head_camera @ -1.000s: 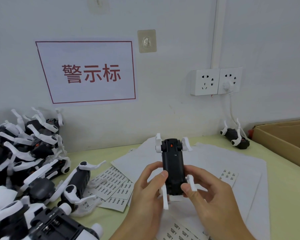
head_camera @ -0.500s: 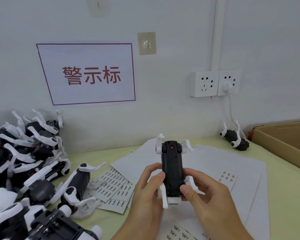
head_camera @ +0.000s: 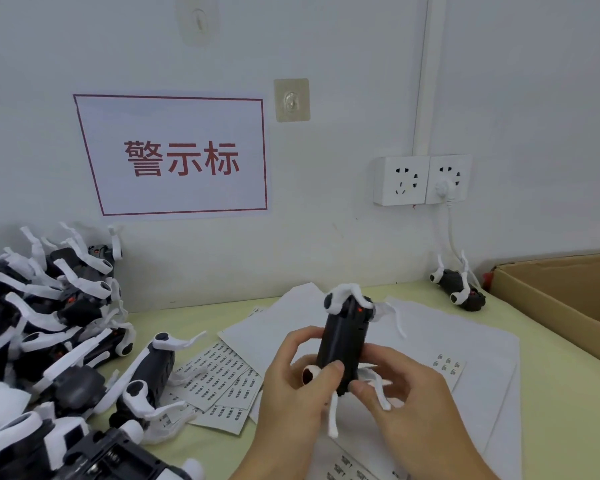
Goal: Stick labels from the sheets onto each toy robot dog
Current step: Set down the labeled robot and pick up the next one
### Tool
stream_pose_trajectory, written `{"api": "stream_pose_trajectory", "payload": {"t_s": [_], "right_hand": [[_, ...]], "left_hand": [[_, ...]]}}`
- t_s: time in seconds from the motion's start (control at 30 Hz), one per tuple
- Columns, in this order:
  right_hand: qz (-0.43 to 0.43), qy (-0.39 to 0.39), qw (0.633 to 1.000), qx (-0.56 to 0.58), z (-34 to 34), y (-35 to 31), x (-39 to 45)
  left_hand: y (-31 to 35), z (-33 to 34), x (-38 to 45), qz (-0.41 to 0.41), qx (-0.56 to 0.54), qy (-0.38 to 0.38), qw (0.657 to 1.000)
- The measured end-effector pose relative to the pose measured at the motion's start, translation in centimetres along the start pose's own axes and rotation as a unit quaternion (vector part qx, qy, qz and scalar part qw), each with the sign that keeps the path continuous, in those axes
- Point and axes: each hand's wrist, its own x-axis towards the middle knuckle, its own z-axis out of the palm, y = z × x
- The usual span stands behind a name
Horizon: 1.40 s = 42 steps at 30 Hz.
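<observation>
Green table: toy robot dog belly-up between left hand and right hand, both gripping; blurred legs.

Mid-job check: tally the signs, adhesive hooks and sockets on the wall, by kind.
Sign: 1
Hooks: 2
Sockets: 2
Total: 5
</observation>
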Motion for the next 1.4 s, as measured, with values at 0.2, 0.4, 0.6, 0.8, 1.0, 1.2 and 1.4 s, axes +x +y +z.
{"api": "stream_pose_trajectory", "payload": {"t_s": [0.2,0.4,0.6,0.8,1.0,1.2,1.4], "right_hand": [[0.043,-0.027,0.988,-0.148,-1.7,1.6,1.0],[0.11,0.001,0.908,-0.404,-4.4,3.5,2.0],[0.23,0.016,0.829,-0.509,-5.4,3.9,2.3],[0.204,0.014,0.821,-0.533,-5.4,3.7,2.3],[0.201,0.011,0.832,-0.517,-5.6,3.7,2.4],[0.171,0.029,0.836,-0.52,-5.7,3.8,2.4],[0.163,0.04,0.852,-0.495,-5.5,4.3,2.5]], "left_hand": [[1.4,0.4,0.1,0.097,0.127,0.067,0.985],[0.8,-0.8,0.8,0.184,0.348,0.154,0.906],[-0.6,-2.6,1.5,0.202,0.562,0.197,0.777],[-0.7,-3.3,1.7,0.215,0.609,0.234,0.726],[-0.8,-2.8,1.3,0.231,0.649,0.195,0.698],[-0.6,-1.3,0.4,0.312,0.682,0.153,0.644],[-0.6,3.6,-0.2,0.429,0.618,-0.006,0.659]]}}
